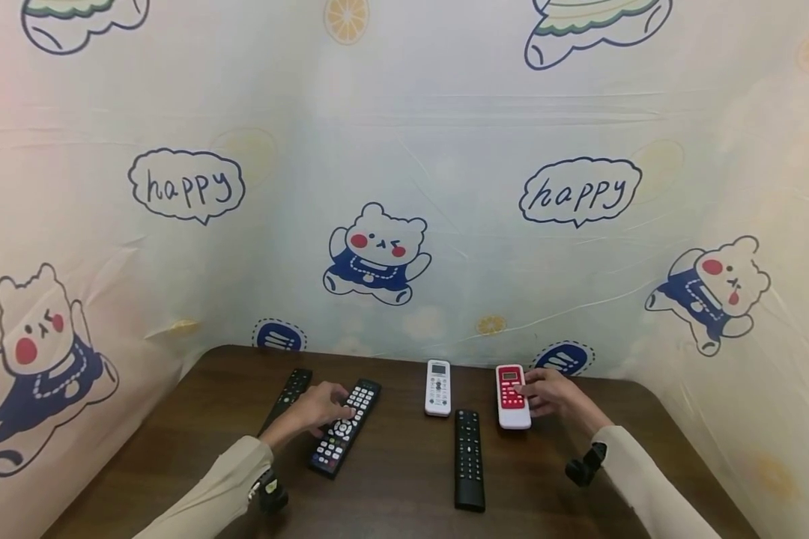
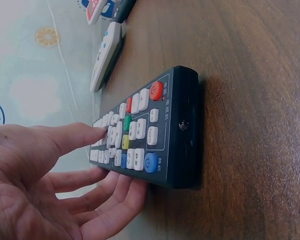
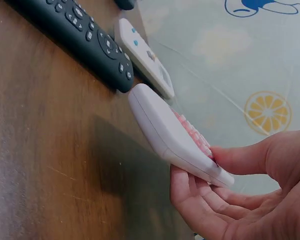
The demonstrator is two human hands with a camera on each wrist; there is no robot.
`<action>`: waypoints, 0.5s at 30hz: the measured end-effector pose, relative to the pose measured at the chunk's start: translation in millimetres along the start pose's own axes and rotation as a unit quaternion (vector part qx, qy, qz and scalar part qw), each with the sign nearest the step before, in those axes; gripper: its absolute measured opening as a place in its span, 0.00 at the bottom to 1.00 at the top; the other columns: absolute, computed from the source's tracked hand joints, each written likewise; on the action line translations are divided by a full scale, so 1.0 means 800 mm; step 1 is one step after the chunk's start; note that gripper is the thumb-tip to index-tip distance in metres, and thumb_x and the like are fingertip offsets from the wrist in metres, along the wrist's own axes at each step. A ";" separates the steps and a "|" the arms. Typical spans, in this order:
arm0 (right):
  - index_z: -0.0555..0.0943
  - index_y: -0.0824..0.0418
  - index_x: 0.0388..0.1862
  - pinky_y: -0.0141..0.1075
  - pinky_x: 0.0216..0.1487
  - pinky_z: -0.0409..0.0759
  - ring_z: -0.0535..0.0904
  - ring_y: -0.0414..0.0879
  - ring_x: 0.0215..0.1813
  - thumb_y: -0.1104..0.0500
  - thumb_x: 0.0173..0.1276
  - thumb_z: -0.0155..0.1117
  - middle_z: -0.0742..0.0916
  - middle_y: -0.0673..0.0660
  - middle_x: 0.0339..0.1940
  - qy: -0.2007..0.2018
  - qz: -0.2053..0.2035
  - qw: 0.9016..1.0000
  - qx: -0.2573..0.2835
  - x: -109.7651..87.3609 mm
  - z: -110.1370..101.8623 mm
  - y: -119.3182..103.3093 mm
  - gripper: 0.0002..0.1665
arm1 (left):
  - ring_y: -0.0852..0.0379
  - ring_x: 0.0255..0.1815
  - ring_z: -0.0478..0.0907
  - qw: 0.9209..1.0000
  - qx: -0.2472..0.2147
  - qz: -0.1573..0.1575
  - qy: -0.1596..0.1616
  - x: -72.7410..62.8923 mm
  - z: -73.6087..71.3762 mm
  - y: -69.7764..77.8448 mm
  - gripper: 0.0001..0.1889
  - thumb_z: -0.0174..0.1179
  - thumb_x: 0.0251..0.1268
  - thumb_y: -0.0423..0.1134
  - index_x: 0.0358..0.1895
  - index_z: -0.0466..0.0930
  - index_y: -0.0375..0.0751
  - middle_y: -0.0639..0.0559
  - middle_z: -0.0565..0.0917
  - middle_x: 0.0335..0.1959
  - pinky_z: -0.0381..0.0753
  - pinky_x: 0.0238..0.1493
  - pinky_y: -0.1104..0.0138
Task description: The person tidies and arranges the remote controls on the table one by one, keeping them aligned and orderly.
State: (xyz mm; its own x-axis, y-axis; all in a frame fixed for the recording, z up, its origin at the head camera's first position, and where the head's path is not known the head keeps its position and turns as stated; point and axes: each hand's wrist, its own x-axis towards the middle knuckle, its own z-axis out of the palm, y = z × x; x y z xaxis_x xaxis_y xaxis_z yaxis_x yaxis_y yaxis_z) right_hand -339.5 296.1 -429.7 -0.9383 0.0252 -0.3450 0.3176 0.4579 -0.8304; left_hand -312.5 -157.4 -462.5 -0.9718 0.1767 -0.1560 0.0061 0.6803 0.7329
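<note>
The left hand pinches, its thumb on top of the grip and its fingers bent at the edge of it. The right hand pinches too, thumb on top of the grip, fingers curled under it. Behind each grip, the left arm and right arm slant back and apart in long sleeves.

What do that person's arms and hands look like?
The left sleeve and right sleeve are long, plain and pale beige. The left hand and right hand wear no gloves. Near each hand, a small, mostly black gadget is worn, like a chunky watch.
</note>
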 end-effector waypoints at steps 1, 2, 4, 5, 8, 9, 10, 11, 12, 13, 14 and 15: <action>0.66 0.74 0.71 0.47 0.46 0.92 0.85 0.55 0.45 0.61 0.77 0.65 0.84 0.70 0.51 -0.003 0.000 1.000 0.002 -0.002 0.001 0.000 0.32 | 0.43 0.44 0.85 1.000 0.000 -0.001 0.001 0.000 0.000 -0.001 0.25 0.70 0.68 0.37 0.63 0.77 0.28 0.37 0.83 0.49 0.92 0.29 0.57; 0.66 0.74 0.70 0.46 0.46 0.93 0.85 0.54 0.44 0.61 0.77 0.65 0.84 0.69 0.50 -0.007 -0.001 1.000 0.005 -0.004 0.001 0.000 0.31 | 0.44 0.44 0.85 1.000 0.000 -0.001 0.001 0.000 0.000 -0.001 0.25 0.70 0.68 0.37 0.63 0.77 0.28 0.37 0.83 0.48 0.92 0.29 0.57; 0.66 0.74 0.68 0.46 0.45 0.93 0.86 0.53 0.43 0.62 0.76 0.65 0.85 0.69 0.48 -0.016 0.001 1.000 0.011 -0.007 0.003 0.001 0.29 | 0.44 0.44 0.84 1.000 0.000 -0.001 0.000 0.000 0.000 -0.002 0.25 0.70 0.68 0.37 0.63 0.77 0.28 0.38 0.84 0.47 0.92 0.29 0.57; 0.67 0.74 0.67 0.45 0.44 0.93 0.86 0.52 0.42 0.63 0.76 0.65 0.85 0.68 0.48 -0.021 0.000 1.000 0.013 -0.009 0.003 0.002 0.28 | 0.45 0.43 0.84 1.000 -0.001 -0.002 -0.001 0.000 0.000 -0.002 0.25 0.70 0.68 0.37 0.63 0.77 0.28 0.38 0.84 0.47 0.92 0.29 0.57; 0.67 0.75 0.63 0.45 0.42 0.93 0.87 0.51 0.39 0.65 0.74 0.65 0.86 0.68 0.45 -0.035 -0.008 0.999 0.018 -0.014 0.006 0.005 0.26 | 0.46 0.41 0.84 1.000 0.000 0.001 -0.001 -0.002 -0.001 -0.001 0.25 0.70 0.68 0.37 0.63 0.78 0.28 0.39 0.84 0.45 0.92 0.28 0.57; 0.67 0.75 0.62 0.46 0.42 0.94 0.87 0.51 0.38 0.65 0.73 0.65 0.86 0.68 0.44 -0.040 -0.011 0.999 0.020 -0.015 0.007 0.007 0.25 | 0.46 0.41 0.85 1.000 0.001 0.003 -0.001 -0.002 -0.001 0.000 0.25 0.70 0.68 0.37 0.63 0.78 0.28 0.39 0.84 0.44 0.92 0.28 0.57; 0.67 0.75 0.61 0.46 0.41 0.94 0.87 0.51 0.37 0.66 0.73 0.65 0.86 0.68 0.43 -0.046 -0.016 0.999 0.019 -0.017 0.007 0.008 0.24 | 0.47 0.40 0.85 1.000 0.003 0.005 0.000 -0.003 -0.001 0.001 0.24 0.70 0.68 0.37 0.63 0.78 0.28 0.40 0.84 0.44 0.92 0.27 0.57; 0.67 0.75 0.60 0.46 0.41 0.94 0.87 0.50 0.37 0.66 0.73 0.64 0.86 0.68 0.43 -0.051 -0.019 0.998 0.019 -0.018 0.008 0.009 0.24 | 0.47 0.39 0.85 1.000 0.005 0.007 0.000 -0.003 -0.002 0.001 0.24 0.70 0.68 0.37 0.62 0.78 0.28 0.40 0.84 0.43 0.92 0.27 0.57; 0.67 0.75 0.60 0.46 0.40 0.94 0.88 0.50 0.36 0.67 0.73 0.64 0.86 0.68 0.42 -0.055 -0.021 0.998 0.021 -0.019 0.008 0.010 0.24 | 0.47 0.39 0.85 1.000 0.006 0.009 0.001 -0.004 -0.002 0.002 0.24 0.70 0.68 0.37 0.62 0.78 0.28 0.40 0.84 0.43 0.92 0.26 0.57; 0.67 0.75 0.59 0.46 0.40 0.94 0.88 0.50 0.36 0.67 0.72 0.64 0.86 0.68 0.42 -0.059 -0.022 0.998 0.022 -0.021 0.009 0.011 0.23 | 0.47 0.38 0.85 1.000 0.007 0.010 0.001 -0.004 -0.003 0.002 0.24 0.70 0.68 0.37 0.62 0.79 0.28 0.40 0.85 0.43 0.92 0.26 0.57; 0.67 0.75 0.59 0.46 0.40 0.94 0.88 0.50 0.36 0.67 0.72 0.64 0.86 0.68 0.41 -0.064 -0.022 0.997 0.022 -0.022 0.009 0.012 0.23 | 0.47 0.38 0.85 1.000 0.007 0.010 0.001 -0.004 -0.003 0.003 0.24 0.70 0.67 0.37 0.62 0.79 0.28 0.40 0.84 0.42 0.92 0.26 0.57; 0.67 0.76 0.59 0.45 0.40 0.94 0.88 0.50 0.36 0.67 0.72 0.64 0.86 0.68 0.41 -0.070 -0.023 0.997 0.020 -0.024 0.009 0.012 0.23 | 0.47 0.38 0.85 1.000 0.007 0.009 0.001 -0.004 -0.003 0.003 0.24 0.70 0.67 0.37 0.62 0.79 0.28 0.40 0.84 0.42 0.92 0.26 0.57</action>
State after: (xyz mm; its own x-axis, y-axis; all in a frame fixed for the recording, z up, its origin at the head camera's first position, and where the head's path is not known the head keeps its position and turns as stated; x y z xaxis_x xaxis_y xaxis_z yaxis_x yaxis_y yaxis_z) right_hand -317.4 293.5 -434.6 -0.9245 -0.1211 -0.3615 0.2823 0.4198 -0.8626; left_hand -309.6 -158.2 -458.9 -0.9721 0.1876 -0.1406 0.0273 0.6863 0.7268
